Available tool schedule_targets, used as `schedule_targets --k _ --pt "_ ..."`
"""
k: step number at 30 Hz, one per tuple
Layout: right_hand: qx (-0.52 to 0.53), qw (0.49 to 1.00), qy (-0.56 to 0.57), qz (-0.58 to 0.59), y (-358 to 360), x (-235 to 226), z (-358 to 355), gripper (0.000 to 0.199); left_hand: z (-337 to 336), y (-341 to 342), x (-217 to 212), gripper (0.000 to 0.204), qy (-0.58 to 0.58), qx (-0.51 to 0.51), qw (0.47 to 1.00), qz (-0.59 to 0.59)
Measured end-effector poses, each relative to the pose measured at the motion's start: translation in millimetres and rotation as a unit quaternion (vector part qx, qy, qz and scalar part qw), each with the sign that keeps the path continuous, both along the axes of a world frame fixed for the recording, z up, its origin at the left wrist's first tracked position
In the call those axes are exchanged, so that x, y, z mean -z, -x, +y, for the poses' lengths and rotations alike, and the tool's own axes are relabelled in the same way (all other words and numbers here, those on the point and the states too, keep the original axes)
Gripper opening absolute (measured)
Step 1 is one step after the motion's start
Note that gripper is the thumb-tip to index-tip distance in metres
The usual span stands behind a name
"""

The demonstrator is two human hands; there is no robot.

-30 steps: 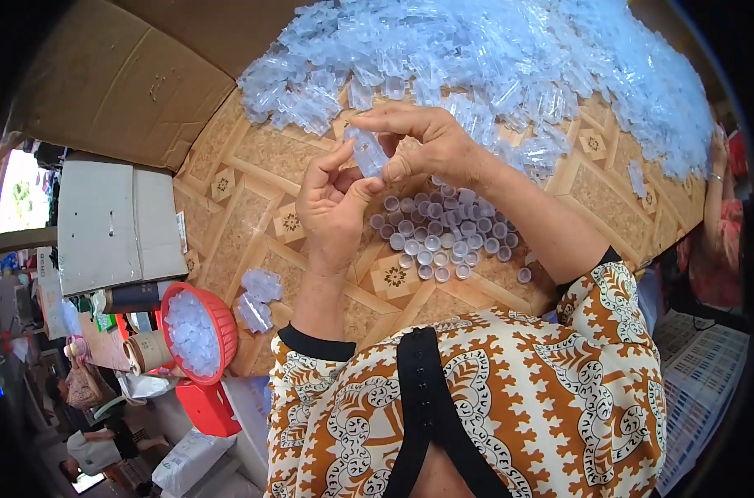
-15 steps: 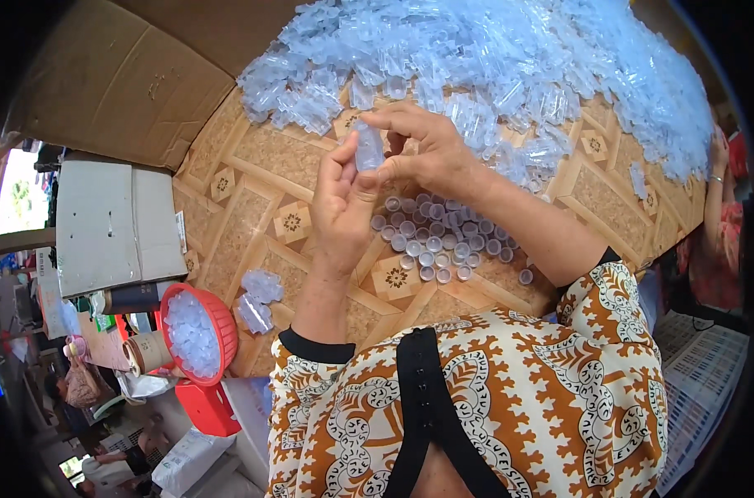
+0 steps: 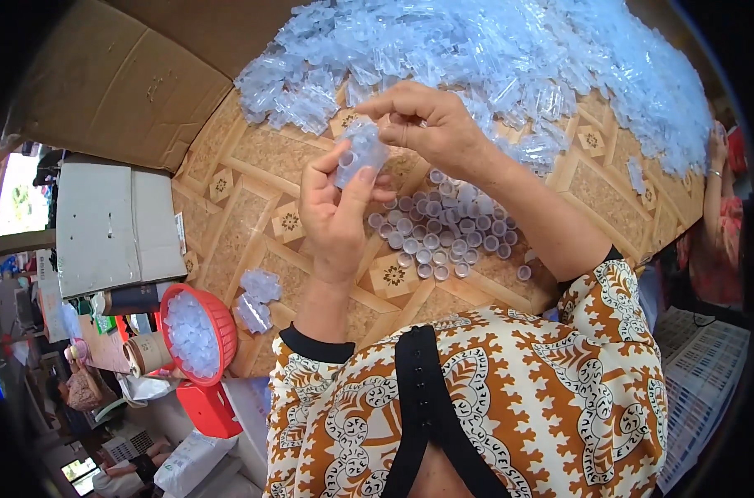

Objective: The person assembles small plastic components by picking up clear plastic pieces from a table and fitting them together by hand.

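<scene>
My left hand [image 3: 337, 207] is closed around a clear plastic piece [image 3: 362, 154], held up over the table with its thumb across the front. Close to the piece's upper right edge, my right hand [image 3: 431, 124] has its thumb and fingers curled together; whether something small is pinched there I cannot make out. Below the right forearm lies a loose heap of small round translucent caps [image 3: 443, 228]. Farther back spreads a large pile of clear plastic pieces [image 3: 443, 50]. Two clear pieces [image 3: 256, 311] lie by my left forearm.
A red basket [image 3: 227, 332] with clear pieces stands at the table's left edge, beside a white box [image 3: 111, 224]. Cardboard walls [image 3: 119, 83] border the far left. Another person's arm [image 3: 715, 183] is at the far right.
The clear piece has turned in my left hand and now shows a broader face. My right hand has moved slightly up and right, away from it.
</scene>
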State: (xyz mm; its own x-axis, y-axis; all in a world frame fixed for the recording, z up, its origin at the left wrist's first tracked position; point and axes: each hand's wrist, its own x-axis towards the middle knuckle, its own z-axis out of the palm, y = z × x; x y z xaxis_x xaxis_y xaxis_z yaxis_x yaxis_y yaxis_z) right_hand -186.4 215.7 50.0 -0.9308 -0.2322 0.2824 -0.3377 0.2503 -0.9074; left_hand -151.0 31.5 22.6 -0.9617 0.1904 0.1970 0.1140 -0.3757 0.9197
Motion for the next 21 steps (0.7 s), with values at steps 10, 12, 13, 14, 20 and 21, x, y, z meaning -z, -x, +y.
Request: schedule_targets --k 10,12,13,14,20,21 --pt "-0.079 0.995 0.015 -0.054 -24.9 -21.3 10.7 0.025 2.6 -16.9 -7.7 0.036 0.038 0.014 0.998 0.056" --pt "-0.025 0.999 -0.043 0.021 -40.9 -17.1 13.7 0.023 5.8 -22.8 -5.3 0.037 0.048 0.034 0.997 0.051" --pt "0.013 0.999 -0.039 0.024 -52.3 -14.4 13.0 0.021 7.8 -26.2 -4.2 0.037 0.058 0.053 0.996 0.045" --pt "0.015 0.999 -0.040 0.024 -60.7 -11.3 11.2 0.021 9.0 -29.5 -6.7 0.038 0.061 0.067 0.995 0.041" --pt "0.095 0.978 -0.057 0.179 -91.2 -1.3 6.3 0.018 12.8 -58.7 2.1 0.045 0.052 0.006 0.996 0.069" --pt "0.087 0.977 -0.043 0.191 -89.7 3.3 7.2 0.018 8.9 -58.9 11.1 0.044 0.092 -0.006 0.991 0.097"
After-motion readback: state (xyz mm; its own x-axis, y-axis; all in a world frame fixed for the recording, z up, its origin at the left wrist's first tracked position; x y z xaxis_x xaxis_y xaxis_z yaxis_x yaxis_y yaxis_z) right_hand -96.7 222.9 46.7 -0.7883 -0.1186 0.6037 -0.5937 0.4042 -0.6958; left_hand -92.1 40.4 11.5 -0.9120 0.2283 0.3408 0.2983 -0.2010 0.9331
